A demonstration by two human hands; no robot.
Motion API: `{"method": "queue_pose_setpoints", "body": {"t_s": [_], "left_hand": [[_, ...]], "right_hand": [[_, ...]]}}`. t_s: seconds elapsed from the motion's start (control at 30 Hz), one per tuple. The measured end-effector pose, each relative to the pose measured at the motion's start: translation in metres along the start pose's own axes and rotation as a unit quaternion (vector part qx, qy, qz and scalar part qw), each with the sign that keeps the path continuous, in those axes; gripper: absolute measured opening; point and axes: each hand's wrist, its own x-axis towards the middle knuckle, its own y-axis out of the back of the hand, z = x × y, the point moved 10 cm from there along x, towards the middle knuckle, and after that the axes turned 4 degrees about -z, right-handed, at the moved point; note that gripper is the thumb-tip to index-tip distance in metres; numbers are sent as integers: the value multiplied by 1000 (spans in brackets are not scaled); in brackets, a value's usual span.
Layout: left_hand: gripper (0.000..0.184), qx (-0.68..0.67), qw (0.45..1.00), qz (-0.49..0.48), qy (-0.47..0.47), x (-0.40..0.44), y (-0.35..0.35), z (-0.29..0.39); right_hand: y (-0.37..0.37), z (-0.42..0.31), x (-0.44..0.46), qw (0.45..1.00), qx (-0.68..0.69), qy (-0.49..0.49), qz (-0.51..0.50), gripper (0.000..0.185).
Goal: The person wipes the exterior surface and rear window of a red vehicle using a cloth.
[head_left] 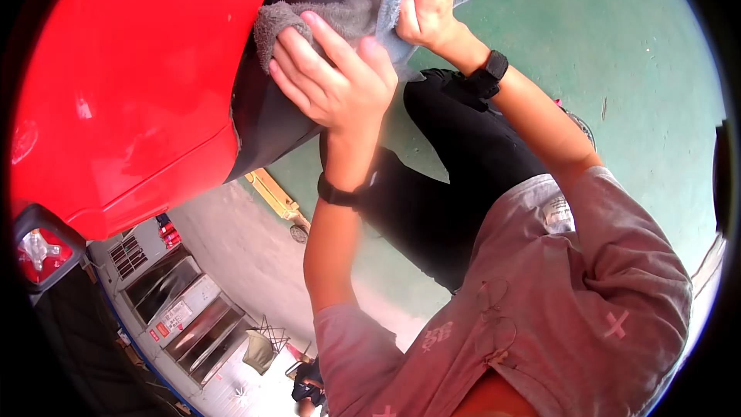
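Note:
My left hand [332, 81] presses its bent fingers over a grey towel [272, 25], which is bunched against the black trim [270, 112] of a red car. Beside it, my right hand [432, 0] closes around a blue-grey part of the cloth [391, 0], the thumb towards my left hand. Whether this is one cloth or two, I cannot tell. Glossy red bodywork [139, 69] lies left of both hands. Part of the cloth runs out of the frame at the top.
A side mirror [48, 251] juts out at the far left. Behind the car are a yellow wheeled item [274, 197], a folding chair [260, 351] and a person in dark clothing [309, 386]. The green floor [617, 54] extends on the right.

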Motion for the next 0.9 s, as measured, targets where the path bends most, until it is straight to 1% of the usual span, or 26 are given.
{"method": "queue_pose_setpoints", "body": {"t_s": [0.03, 0.07, 0.13, 0.17, 0.2, 0.23, 0.27, 0.3, 0.33, 0.37, 0.4, 0.43, 0.47, 0.5, 0.57, 0.6, 0.63, 0.67, 0.7, 0.73, 0.77, 0.83, 0.87, 0.9], "left_hand": [[56, 8, 1000, -10, -9, -1, 1, 1], [56, 18, 999, -19, -20, -2, 1, 1], [53, 18, 999, -21, -30, -6, -1, 1], [52, 16, 999, -25, -37, -8, -3, 2], [51, 15, 999, -28, -44, -10, -4, 4], [42, 12, 999, -31, -41, -14, -5, 5], [45, 12, 996, -45, -71, -19, -8, 11], [48, 13, 993, -61, -101, -25, -10, 17], [52, 14, 988, -78, -130, -31, -11, 23], [40, 6, 989, -73, -131, -36, -10, 25], [36, -5, 982, -109, -156, -43, -16, 30], [32, -16, 973, -144, -180, -53, -19, 33], [29, -28, 962, -178, -204, -64, -23, 37], [24, -53, 951, -206, -223, -76, -27, 42], [27, -94, 928, -279, -227, -116, -41, 44], [28, -106, 917, -315, -220, -130, -47, 44], [28, -101, 914, -327, -217, -137, -48, 41], [28, -96, 910, -340, -216, -143, -47, 37], [29, -91, 905, -355, -214, -146, -44, 35], [29, -96, 905, -360, -207, -144, -41, 35], [29, -99, 904, -364, -200, -140, -37, 36], [30, -105, 898, -382, -191, -131, -29, 35], [30, -108, 893, -394, -189, -126, -26, 35], [31, -114, 886, -407, -189, -122, -23, 36]], "right_hand": [[-2, -1, -2, 1000, 9, -5, 10, 62], [0, -1, -3, 998, -22, 6, 60, 39], [-19, 19, -25, 999, 6, -27, 29, 59], [-8, -4, -25, 985, -84, 99, 114, 59], [-12, 0, -29, 988, -105, 63, 93, 59], [-13, -1, -38, 989, -125, 28, 72, 60], [-16, -1, -45, 988, -144, -7, 50, 60], [-13, 7, -47, 993, -81, -36, 83, 63], [-15, 12, -55, 989, -62, -103, 84, 73], [-23, 25, -64, 979, 33, -178, 96, 77], [-31, 38, -78, 954, 127, -250, 107, 81], [-33, 24, -84, 968, 93, -219, 80, 87], [-27, 15, -86, 966, 49, -175, 182, 73], [-23, 7, -91, 977, 25, -165, 130, 76], [-30, 7, -119, 985, 40, -169, 15, 93], [-43, 18, -141, 970, 96, -223, -20, 90], [-55, 28, -166, 948, 146, -279, -50, 87], [-43, 7, -156, 968, 92, -225, -59, 85], [-45, 1, -155, 965, 100, -223, -98, 80], [-39, -9, -150, 974, 46, -210, -76, 79], [-39, -11, -152, 969, 60, -227, -72, 80], [-48, -6, -165, 940, 152, -299, -70, 80], [-56, -3, -170, 906, 225, -350, -69, 80], [-51, -10, -167, 914, 211, -335, -82, 79]]}}
